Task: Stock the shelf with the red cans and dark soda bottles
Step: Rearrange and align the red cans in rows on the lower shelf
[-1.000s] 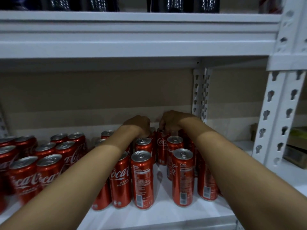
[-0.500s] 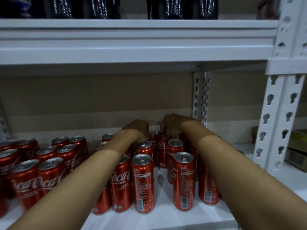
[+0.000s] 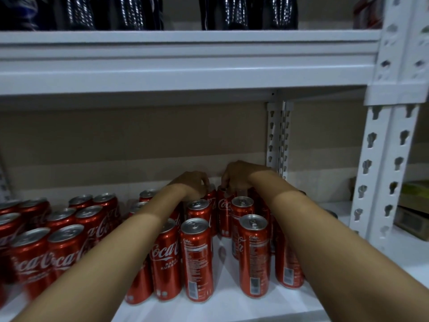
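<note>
Red cans stand in rows on the white shelf board (image 3: 234,306): a shorter group at the left (image 3: 67,249) and tall slim ones in the middle (image 3: 197,259). Both my arms reach over the slim cans to the back row. My left hand (image 3: 193,183) curls down over the top of a rear can (image 3: 210,198). Beside it, my right hand (image 3: 239,176) grips the top of another rear can (image 3: 224,208). Most of both held cans is hidden by the hands and the front cans. Dark soda bottles (image 3: 130,12) stand on the shelf above.
The upper shelf beam (image 3: 185,66) hangs low over the cans. A perforated white upright (image 3: 380,173) bounds the bay at the right, with a thinner rear post (image 3: 277,140) behind my right hand. Cardboard boxes (image 3: 413,205) sit beyond it.
The camera has tilted up slightly, so the scene sits lower in view. Both hands stay on the tops of the rear cans, almost unmoved.
</note>
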